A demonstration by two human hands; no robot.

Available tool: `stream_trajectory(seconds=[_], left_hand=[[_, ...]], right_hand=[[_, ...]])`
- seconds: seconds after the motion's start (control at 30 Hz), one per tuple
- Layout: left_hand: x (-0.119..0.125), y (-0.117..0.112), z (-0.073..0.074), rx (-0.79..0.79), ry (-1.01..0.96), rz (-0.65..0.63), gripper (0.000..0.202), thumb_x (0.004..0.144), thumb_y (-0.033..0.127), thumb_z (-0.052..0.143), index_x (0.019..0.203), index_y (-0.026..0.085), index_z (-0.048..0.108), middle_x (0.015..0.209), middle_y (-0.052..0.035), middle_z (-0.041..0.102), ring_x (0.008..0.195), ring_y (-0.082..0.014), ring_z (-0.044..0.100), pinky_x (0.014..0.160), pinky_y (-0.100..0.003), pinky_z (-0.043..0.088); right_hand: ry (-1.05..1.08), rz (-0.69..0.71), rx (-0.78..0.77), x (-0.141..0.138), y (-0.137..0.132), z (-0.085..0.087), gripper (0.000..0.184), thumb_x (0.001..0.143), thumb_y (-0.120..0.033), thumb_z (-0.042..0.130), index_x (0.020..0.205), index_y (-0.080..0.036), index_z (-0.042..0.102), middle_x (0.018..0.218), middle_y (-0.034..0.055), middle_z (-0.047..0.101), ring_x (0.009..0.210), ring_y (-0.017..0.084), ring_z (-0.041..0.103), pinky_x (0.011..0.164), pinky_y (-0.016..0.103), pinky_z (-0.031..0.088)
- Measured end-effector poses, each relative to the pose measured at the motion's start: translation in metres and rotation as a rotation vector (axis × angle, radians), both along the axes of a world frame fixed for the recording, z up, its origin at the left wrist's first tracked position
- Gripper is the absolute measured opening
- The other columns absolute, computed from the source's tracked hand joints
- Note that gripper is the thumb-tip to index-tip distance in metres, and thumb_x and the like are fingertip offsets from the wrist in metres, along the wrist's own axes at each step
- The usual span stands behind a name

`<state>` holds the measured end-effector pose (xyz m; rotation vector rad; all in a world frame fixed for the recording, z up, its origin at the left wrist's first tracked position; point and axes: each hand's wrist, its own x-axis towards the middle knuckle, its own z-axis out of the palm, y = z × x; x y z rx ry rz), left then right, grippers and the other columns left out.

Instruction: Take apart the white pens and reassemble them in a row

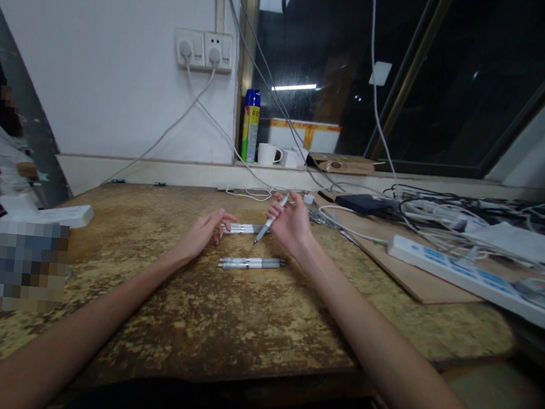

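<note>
A white-and-grey pen (270, 220) is held in my right hand (292, 224), tilted with its dark tip pointing down and to the left above the table. My left hand (206, 232) is at the left end of a far group of similar pens (243, 228) lying side by side. Its fingers are loosely bent and apart; whether they touch those pens I cannot tell. Nearer to me, another group of white-and-grey pens (251, 263) lies crosswise on the worn wooden table (223, 327).
On the right, a long white power strip (476, 279) and tangled cables (444, 210) lie over a brown board (405, 267). A second power strip (68, 215) sits at the left. A spray can (250, 126) and white mug (268, 154) stand on the windowsill.
</note>
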<state>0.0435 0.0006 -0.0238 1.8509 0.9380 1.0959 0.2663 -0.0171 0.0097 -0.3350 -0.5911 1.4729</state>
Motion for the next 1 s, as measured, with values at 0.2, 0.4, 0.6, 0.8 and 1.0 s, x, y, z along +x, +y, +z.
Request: stream_trajectory(seconds=[0.2, 0.4, 0.6, 0.8, 1.0], left_hand=[[0.0014, -0.0011, 0.0005, 0.001, -0.003, -0.009, 0.057, 0.098, 0.061, 0.047, 0.108, 0.014, 0.076, 0.089, -0.0078, 0.067, 0.071, -0.0163, 0.056, 0.06, -0.025, 0.045], [0.0003, 0.0009, -0.0013, 0.011, -0.01, -0.027, 0.054, 0.099, 0.058, 0.046, 0.108, 0.014, 0.076, 0.089, -0.007, 0.066, 0.072, -0.0163, 0.056, 0.059, -0.025, 0.045], [0.0017, -0.0001, -0.0011, -0.007, -0.019, -0.037, 0.053, 0.097, 0.059, 0.049, 0.106, 0.014, 0.076, 0.086, -0.0062, 0.066, 0.07, -0.0159, 0.055, 0.058, -0.025, 0.044], [0.0013, -0.0015, -0.0002, -0.002, -0.002, -0.038, 0.053, 0.098, 0.057, 0.047, 0.107, 0.013, 0.076, 0.087, -0.0063, 0.065, 0.072, -0.0158, 0.055, 0.059, -0.024, 0.044], [0.0015, -0.0015, 0.0003, 0.001, 0.012, -0.033, 0.052, 0.098, 0.057, 0.047, 0.106, 0.014, 0.076, 0.086, -0.0065, 0.066, 0.071, -0.0163, 0.056, 0.058, -0.025, 0.045]], right_hand=[[0.018, -0.021, 0.048, -0.0001, -0.0065, 0.0039, 0.022, 0.095, -0.028, 0.04, 0.076, -0.022, 0.049, 0.056, -0.0056, 0.027, 0.049, 0.013, 0.029, 0.046, 0.021, 0.033], [0.007, 0.001, 0.067, 0.0009, -0.0081, 0.0062, 0.025, 0.096, -0.038, 0.042, 0.079, -0.022, 0.051, 0.057, -0.0051, 0.031, 0.05, 0.013, 0.031, 0.048, 0.021, 0.034], [-0.007, -0.008, 0.07, 0.0034, -0.0071, 0.0037, 0.02, 0.093, -0.032, 0.04, 0.078, -0.022, 0.049, 0.056, -0.0059, 0.026, 0.049, 0.013, 0.028, 0.047, 0.022, 0.032], [-0.013, -0.004, 0.096, 0.0043, -0.0075, 0.0035, 0.019, 0.092, -0.032, 0.042, 0.078, -0.022, 0.05, 0.056, -0.0052, 0.027, 0.05, 0.014, 0.028, 0.048, 0.023, 0.034], [-0.058, -0.014, 0.091, 0.0032, -0.0092, 0.0051, 0.019, 0.093, -0.035, 0.046, 0.079, -0.023, 0.052, 0.057, -0.0054, 0.026, 0.05, 0.014, 0.028, 0.049, 0.024, 0.035]])
